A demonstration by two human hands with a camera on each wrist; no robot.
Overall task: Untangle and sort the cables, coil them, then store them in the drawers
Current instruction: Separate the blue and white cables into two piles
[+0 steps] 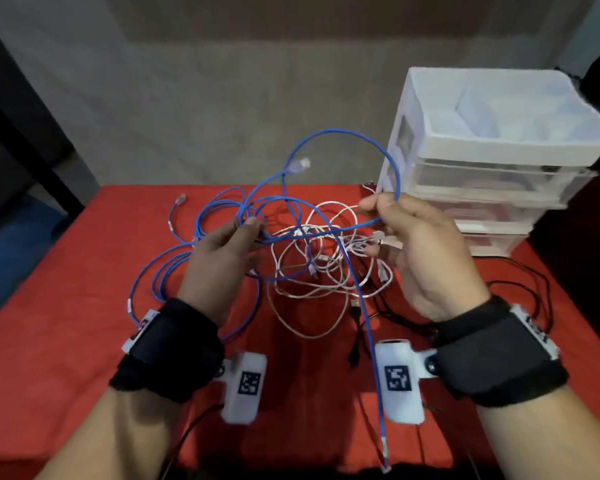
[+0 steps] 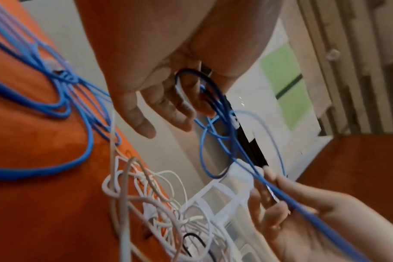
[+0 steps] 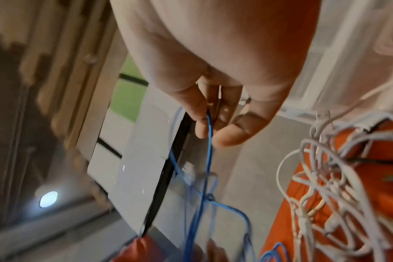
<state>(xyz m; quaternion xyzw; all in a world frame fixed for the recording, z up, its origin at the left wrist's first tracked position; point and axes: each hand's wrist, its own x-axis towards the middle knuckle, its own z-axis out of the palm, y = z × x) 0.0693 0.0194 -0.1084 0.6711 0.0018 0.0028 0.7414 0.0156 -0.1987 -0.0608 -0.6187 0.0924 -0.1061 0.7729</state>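
A blue network cable [image 1: 342, 131] arcs up above the red tablecloth [image 1: 66, 341] between my two raised hands. My right hand [image 1: 373, 206] pinches it between thumb and forefinger, as the right wrist view shows [image 3: 210, 134]. My left hand [image 1: 253, 230] has its fingers hooked round a loop of the same blue cable [image 2: 215, 99]. A clear plug [image 1: 300, 164] hangs in the air under the arc. More blue loops [image 1: 174, 265] lie at the left. A tangle of white cables [image 1: 321, 258] sits under my hands. Black cables [image 1: 355, 327] lie to the right.
A white plastic drawer unit [image 1: 499, 140] stands at the back right of the table, with an open tray on top and clear drawers below. One blue strand trails down to a plug [image 1: 385, 467] at the front edge. Another plug [image 1: 181, 199] lies at the far left.
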